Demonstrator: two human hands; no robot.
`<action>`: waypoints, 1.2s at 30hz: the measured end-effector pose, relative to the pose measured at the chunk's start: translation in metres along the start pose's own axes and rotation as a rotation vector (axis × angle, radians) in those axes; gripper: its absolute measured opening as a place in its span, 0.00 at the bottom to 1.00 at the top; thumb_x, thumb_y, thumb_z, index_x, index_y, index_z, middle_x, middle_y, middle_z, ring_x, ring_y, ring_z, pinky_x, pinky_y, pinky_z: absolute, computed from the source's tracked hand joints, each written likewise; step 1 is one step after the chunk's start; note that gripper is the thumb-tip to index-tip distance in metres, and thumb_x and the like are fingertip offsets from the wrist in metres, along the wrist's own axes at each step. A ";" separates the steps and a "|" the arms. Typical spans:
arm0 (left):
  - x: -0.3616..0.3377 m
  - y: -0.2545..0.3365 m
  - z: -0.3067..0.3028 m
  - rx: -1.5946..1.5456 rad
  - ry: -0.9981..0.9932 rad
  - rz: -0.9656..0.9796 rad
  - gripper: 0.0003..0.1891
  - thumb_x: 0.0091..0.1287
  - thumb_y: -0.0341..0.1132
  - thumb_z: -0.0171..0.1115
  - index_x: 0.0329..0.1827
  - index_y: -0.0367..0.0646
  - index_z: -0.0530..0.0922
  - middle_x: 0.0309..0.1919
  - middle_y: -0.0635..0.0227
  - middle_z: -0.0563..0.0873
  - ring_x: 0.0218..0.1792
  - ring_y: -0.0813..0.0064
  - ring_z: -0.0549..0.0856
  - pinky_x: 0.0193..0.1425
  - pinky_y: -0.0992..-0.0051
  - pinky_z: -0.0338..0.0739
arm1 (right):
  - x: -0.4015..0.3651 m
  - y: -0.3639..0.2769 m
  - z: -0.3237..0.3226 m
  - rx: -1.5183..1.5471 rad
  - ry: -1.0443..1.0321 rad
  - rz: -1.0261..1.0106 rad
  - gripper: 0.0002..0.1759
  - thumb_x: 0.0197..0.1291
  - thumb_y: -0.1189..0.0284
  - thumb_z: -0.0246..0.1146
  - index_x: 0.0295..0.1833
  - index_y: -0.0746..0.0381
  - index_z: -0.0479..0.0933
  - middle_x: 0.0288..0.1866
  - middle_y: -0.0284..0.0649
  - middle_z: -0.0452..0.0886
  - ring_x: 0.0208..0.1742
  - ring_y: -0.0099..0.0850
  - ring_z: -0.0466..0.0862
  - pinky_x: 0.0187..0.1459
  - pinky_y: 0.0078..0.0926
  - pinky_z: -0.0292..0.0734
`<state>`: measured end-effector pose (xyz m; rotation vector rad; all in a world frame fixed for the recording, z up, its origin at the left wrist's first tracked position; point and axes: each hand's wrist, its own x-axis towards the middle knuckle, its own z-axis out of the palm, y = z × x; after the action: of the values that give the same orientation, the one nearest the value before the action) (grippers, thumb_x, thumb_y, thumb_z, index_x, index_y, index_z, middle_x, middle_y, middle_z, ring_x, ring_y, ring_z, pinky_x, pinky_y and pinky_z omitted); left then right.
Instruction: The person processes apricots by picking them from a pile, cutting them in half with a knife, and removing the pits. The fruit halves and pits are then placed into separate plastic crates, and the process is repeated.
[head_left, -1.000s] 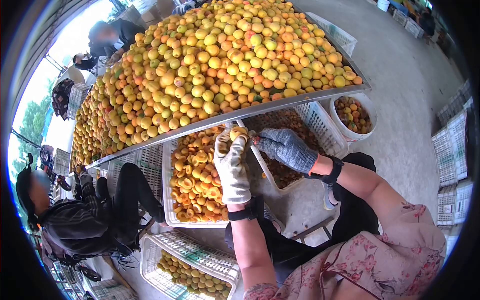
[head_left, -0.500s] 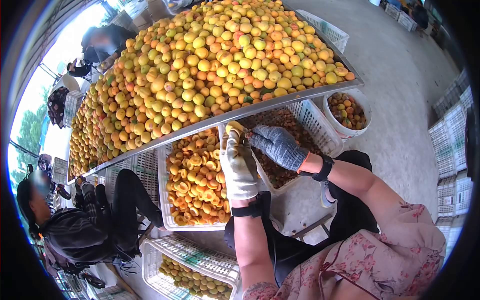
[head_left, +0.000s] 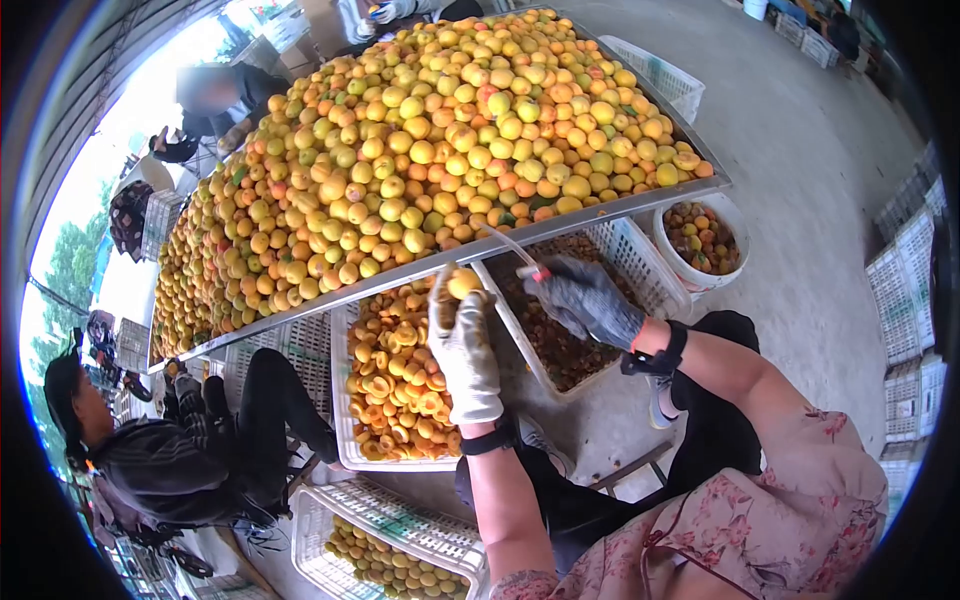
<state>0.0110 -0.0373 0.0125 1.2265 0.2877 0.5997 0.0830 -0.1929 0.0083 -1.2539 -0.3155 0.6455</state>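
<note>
**Q:** What are the person's two hands doing?

**A:** The left hand (head_left: 465, 350), in a cream fabric glove, is raised with its fingers curled shut around a round yellow-orange apricot (head_left: 463, 283). The fruit sits at the fingertips, just under the table's edge. The right hand (head_left: 588, 300), in a grey knitted glove, is clenched on a thin pale blade with a red handle (head_left: 522, 258). The blade is blurred, so it is probably a small knife. It slants upward just beside the fruit. The two hands are near each other but apart.

**Q:** And what lies around them?

**A:** Under the left hand stands a white slatted plastic crate (head_left: 337, 380) full of halved orange apricots. Under the right hand, a second white plastic crate (head_left: 650, 268) holds small brown stones. Beside that is a round white plastic bucket (head_left: 738, 222) with more fruit in it. Above both hands runs a long metal-edged table (head_left: 620, 205), piled with a heap of whole yellow and orange apricots (head_left: 430, 130). At lower left sits a co-worker in dark clothes (head_left: 165, 460). Near them, a third white crate (head_left: 400, 520) holds whole fruit.
</note>
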 end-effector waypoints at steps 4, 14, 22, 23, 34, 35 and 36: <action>-0.006 -0.028 0.018 0.389 -0.224 0.208 0.21 0.67 0.25 0.57 0.64 0.34 0.71 0.50 0.66 0.80 0.43 0.80 0.80 0.52 0.79 0.75 | 0.031 0.006 0.004 -0.021 0.060 -0.225 0.13 0.64 0.64 0.64 0.46 0.61 0.80 0.36 0.31 0.81 0.36 0.17 0.77 0.38 0.17 0.74; -0.009 -0.034 0.041 0.541 0.096 0.249 0.16 0.75 0.40 0.49 0.54 0.35 0.72 0.38 0.66 0.81 0.36 0.81 0.76 0.44 0.80 0.73 | 0.052 0.028 0.014 0.115 0.059 -0.120 0.12 0.67 0.68 0.61 0.50 0.63 0.81 0.41 0.29 0.82 0.42 0.16 0.78 0.44 0.15 0.75; 0.009 -0.066 0.033 0.232 0.195 0.101 0.10 0.75 0.37 0.47 0.42 0.38 0.72 0.34 0.68 0.80 0.33 0.81 0.77 0.39 0.78 0.76 | 0.051 0.029 0.028 -0.510 0.317 -0.527 0.12 0.60 0.66 0.67 0.38 0.65 0.77 0.27 0.37 0.78 0.31 0.25 0.78 0.33 0.29 0.71; 0.008 -0.075 0.026 0.514 0.110 0.240 0.10 0.74 0.35 0.47 0.43 0.37 0.73 0.34 0.67 0.81 0.34 0.80 0.79 0.41 0.77 0.77 | 0.051 0.031 0.025 -0.634 0.320 -0.650 0.13 0.59 0.65 0.67 0.39 0.64 0.77 0.27 0.41 0.78 0.31 0.32 0.79 0.32 0.31 0.72; -0.006 -0.058 0.015 -0.522 -0.059 -0.452 0.11 0.71 0.43 0.50 0.42 0.47 0.76 0.28 0.71 0.83 0.26 0.77 0.82 0.32 0.80 0.77 | 0.043 0.027 0.012 -0.832 0.202 -0.776 0.14 0.54 0.66 0.69 0.40 0.63 0.76 0.30 0.46 0.80 0.32 0.45 0.81 0.34 0.37 0.75; -0.003 -0.053 0.018 -0.434 -0.035 -0.519 0.13 0.71 0.48 0.44 0.39 0.53 0.75 0.22 0.76 0.79 0.20 0.78 0.79 0.25 0.83 0.72 | 0.045 0.029 0.009 -0.725 0.232 -0.773 0.13 0.55 0.67 0.69 0.41 0.64 0.78 0.31 0.45 0.81 0.32 0.42 0.82 0.36 0.35 0.76; -0.001 -0.053 0.018 -0.432 -0.040 -0.518 0.13 0.71 0.48 0.44 0.39 0.53 0.75 0.22 0.76 0.79 0.20 0.78 0.79 0.25 0.83 0.72 | 0.048 0.033 0.007 -0.726 0.237 -0.776 0.13 0.55 0.67 0.69 0.41 0.64 0.78 0.31 0.45 0.81 0.32 0.42 0.82 0.36 0.35 0.76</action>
<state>0.0336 -0.0635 -0.0318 0.7038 0.4008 0.1700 0.1076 -0.1528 -0.0271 -1.7135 -0.8287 -0.3259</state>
